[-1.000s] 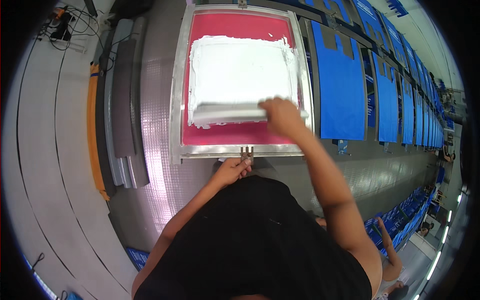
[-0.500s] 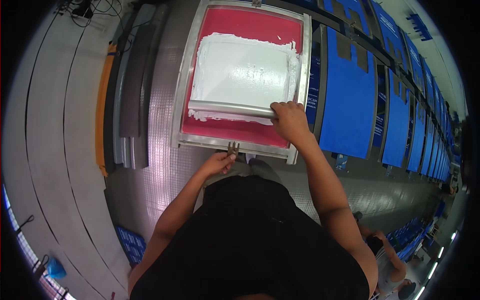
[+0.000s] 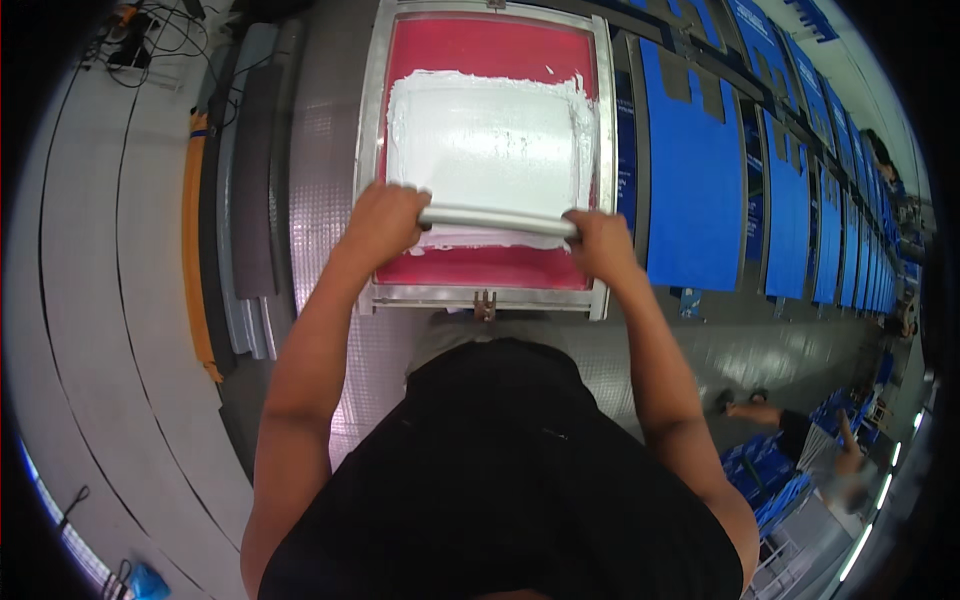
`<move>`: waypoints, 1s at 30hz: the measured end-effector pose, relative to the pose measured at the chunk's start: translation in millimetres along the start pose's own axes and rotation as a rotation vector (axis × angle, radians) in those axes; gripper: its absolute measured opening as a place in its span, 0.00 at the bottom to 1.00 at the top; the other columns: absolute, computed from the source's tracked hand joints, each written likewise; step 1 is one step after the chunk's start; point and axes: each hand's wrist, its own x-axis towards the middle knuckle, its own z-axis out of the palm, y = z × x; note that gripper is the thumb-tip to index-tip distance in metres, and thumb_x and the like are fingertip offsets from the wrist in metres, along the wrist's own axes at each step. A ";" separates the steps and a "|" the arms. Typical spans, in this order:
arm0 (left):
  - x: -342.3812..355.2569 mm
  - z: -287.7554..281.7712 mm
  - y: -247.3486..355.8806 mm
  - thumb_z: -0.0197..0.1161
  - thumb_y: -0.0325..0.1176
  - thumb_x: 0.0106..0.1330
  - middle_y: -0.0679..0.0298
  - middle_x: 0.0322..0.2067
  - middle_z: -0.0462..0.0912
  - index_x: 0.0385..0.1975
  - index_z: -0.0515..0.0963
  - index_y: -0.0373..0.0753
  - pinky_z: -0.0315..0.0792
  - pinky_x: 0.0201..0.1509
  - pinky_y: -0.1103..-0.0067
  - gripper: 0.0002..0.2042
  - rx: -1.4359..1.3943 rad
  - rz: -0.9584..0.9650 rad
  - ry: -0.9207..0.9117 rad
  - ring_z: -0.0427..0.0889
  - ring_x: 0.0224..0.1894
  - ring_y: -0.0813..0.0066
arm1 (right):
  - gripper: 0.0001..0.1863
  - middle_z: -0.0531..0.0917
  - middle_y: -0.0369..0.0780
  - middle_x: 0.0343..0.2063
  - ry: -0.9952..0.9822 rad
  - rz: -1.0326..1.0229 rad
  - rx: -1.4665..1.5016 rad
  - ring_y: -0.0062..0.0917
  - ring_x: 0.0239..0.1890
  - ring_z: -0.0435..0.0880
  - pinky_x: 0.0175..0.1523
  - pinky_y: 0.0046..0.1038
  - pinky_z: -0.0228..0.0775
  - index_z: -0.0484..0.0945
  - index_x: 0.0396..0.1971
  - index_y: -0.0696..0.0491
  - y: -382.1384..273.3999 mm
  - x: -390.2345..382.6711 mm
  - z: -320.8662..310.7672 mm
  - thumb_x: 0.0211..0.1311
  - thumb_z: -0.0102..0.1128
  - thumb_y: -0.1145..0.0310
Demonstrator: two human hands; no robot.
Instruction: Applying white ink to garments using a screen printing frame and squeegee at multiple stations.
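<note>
A screen-printing frame (image 3: 367,150) with silvery metal sides lies in front of me, its mesh (image 3: 480,38) red. Thick white ink (image 3: 490,140) covers the middle of the mesh, with ragged edges. Across the near part of the ink lies a silvery squeegee (image 3: 495,219). My left hand (image 3: 388,225) is closed round its left end, and my right hand (image 3: 602,243) round its right end. The squeegee's blade is hidden under the handle. A small metal clamp (image 3: 485,304) sits at the middle of the frame's near edge, with neither hand on it.
Blue panels (image 3: 695,165) with dark cutouts stand in a long row to the right. Long grey and orange rolls or strips (image 3: 200,240) lie along the left. Tangled cables (image 3: 135,45) sit at far left. Another person (image 3: 840,455) is at lower right.
My left hand has left the clamp at the near edge and taken the squeegee's left end. My right hand keeps its end. The view has shifted slightly.
</note>
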 end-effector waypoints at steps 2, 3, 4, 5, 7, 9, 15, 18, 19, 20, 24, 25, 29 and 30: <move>22.2 -27.9 -2.9 0.66 0.29 0.49 0.55 0.28 0.82 0.27 0.79 0.37 0.71 0.44 0.62 0.07 0.032 0.025 0.035 0.81 0.36 0.54 | 0.10 0.83 0.43 0.26 0.055 0.008 0.026 0.38 0.32 0.83 0.41 0.42 0.69 0.80 0.33 0.49 5.3 18.1 -13.6 0.48 0.57 0.73; 34.9 -35.9 -7.1 0.65 0.29 0.50 0.55 0.28 0.82 0.29 0.79 0.37 0.71 0.45 0.63 0.07 0.069 0.028 0.084 0.81 0.37 0.56 | 0.11 0.83 0.43 0.25 0.113 -0.010 0.048 0.39 0.32 0.83 0.39 0.42 0.69 0.80 0.33 0.48 8.8 32.3 -22.3 0.48 0.57 0.72; 48.4 -36.5 -17.8 0.65 0.29 0.50 0.55 0.28 0.82 0.29 0.79 0.37 0.71 0.45 0.63 0.07 0.071 0.024 0.088 0.81 0.37 0.56 | 0.10 0.83 0.43 0.26 0.136 -0.027 -0.008 0.38 0.33 0.83 0.41 0.43 0.69 0.80 0.34 0.49 8.3 51.0 -32.8 0.48 0.57 0.72; 61.5 -33.9 -32.8 0.64 0.29 0.50 0.55 0.29 0.82 0.31 0.79 0.37 0.71 0.45 0.63 0.09 0.080 0.004 0.160 0.81 0.37 0.56 | 0.10 0.83 0.42 0.26 0.160 -0.047 -0.063 0.38 0.34 0.83 0.43 0.43 0.68 0.79 0.34 0.49 6.1 70.7 -39.5 0.48 0.57 0.72; 90.4 -13.5 -54.1 0.63 0.29 0.50 0.55 0.31 0.82 0.34 0.79 0.38 0.71 0.45 0.63 0.11 0.090 -0.023 0.232 0.81 0.38 0.56 | 0.08 0.83 0.41 0.28 0.328 -0.076 -0.189 0.36 0.37 0.81 0.47 0.44 0.66 0.79 0.32 0.50 13.4 107.5 -33.2 0.50 0.57 0.73; 102.4 24.1 -73.2 0.62 0.28 0.49 0.53 0.36 0.81 0.41 0.77 0.39 0.70 0.47 0.63 0.16 0.081 0.030 0.490 0.79 0.42 0.56 | 0.10 0.82 0.39 0.33 0.378 -0.107 -0.185 0.34 0.43 0.79 0.49 0.47 0.63 0.77 0.36 0.49 25.4 129.4 -6.2 0.52 0.55 0.73; 38.3 55.9 -33.3 0.64 0.28 0.46 0.58 0.35 0.76 0.40 0.76 0.39 0.68 0.50 0.65 0.17 0.075 -0.066 0.326 0.75 0.42 0.59 | 0.17 0.79 0.40 0.37 0.166 -0.094 -0.196 0.35 0.46 0.77 0.58 0.52 0.58 0.73 0.40 0.51 18.3 76.8 29.3 0.47 0.55 0.78; -7.0 29.7 0.4 0.66 0.28 0.43 0.59 0.33 0.75 0.35 0.77 0.38 0.68 0.48 0.66 0.16 0.015 -0.087 0.197 0.75 0.41 0.59 | 0.17 0.81 0.39 0.33 0.112 -0.141 -0.061 0.35 0.43 0.78 0.58 0.49 0.59 0.76 0.38 0.51 3.4 18.0 -1.8 0.44 0.57 0.78; -23.3 22.7 12.2 0.66 0.28 0.42 0.59 0.33 0.75 0.33 0.77 0.38 0.68 0.48 0.66 0.15 -0.006 -0.114 0.117 0.76 0.40 0.59 | 0.17 0.81 0.39 0.31 0.081 -0.145 -0.044 0.35 0.41 0.79 0.58 0.48 0.59 0.77 0.38 0.52 -4.4 0.9 -6.7 0.43 0.58 0.78; -35.6 29.1 18.0 0.66 0.28 0.42 0.59 0.33 0.75 0.33 0.77 0.38 0.68 0.48 0.66 0.15 -0.007 -0.118 0.114 0.76 0.40 0.59 | 0.17 0.81 0.39 0.31 0.076 -0.147 -0.042 0.35 0.41 0.79 0.58 0.48 0.59 0.77 0.38 0.52 -8.4 -9.9 -4.0 0.43 0.58 0.78; -47.3 58.1 17.6 0.67 0.26 0.40 0.58 0.33 0.77 0.33 0.77 0.38 0.69 0.47 0.65 0.16 -0.123 -0.105 0.177 0.77 0.39 0.58 | 0.17 0.82 0.39 0.32 -0.004 -0.081 -0.024 0.35 0.40 0.79 0.59 0.49 0.59 0.78 0.37 0.51 -10.4 -18.4 12.7 0.40 0.59 0.77; -46.2 59.9 16.5 0.68 0.25 0.40 0.58 0.34 0.78 0.35 0.76 0.38 0.70 0.47 0.64 0.18 -0.164 -0.112 0.170 0.77 0.40 0.57 | 0.18 0.82 0.39 0.31 -0.063 -0.050 -0.023 0.35 0.40 0.80 0.60 0.50 0.59 0.78 0.36 0.51 -9.2 -16.6 14.9 0.39 0.59 0.77; -61.3 80.1 14.8 0.68 0.25 0.37 0.58 0.34 0.79 0.33 0.77 0.38 0.70 0.48 0.66 0.17 -0.108 -0.065 0.287 0.78 0.40 0.58 | 0.18 0.83 0.39 0.32 -0.167 -0.035 -0.047 0.35 0.41 0.80 0.63 0.53 0.56 0.79 0.36 0.51 -9.1 -11.8 17.0 0.38 0.59 0.77; -67.4 90.9 20.1 0.68 0.25 0.37 0.57 0.35 0.80 0.32 0.77 0.39 0.70 0.48 0.65 0.17 -0.060 -0.046 0.367 0.78 0.40 0.59 | 0.18 0.84 0.39 0.32 -0.055 -0.049 -0.026 0.35 0.40 0.81 0.65 0.53 0.55 0.80 0.36 0.51 -10.8 -27.0 28.2 0.38 0.59 0.77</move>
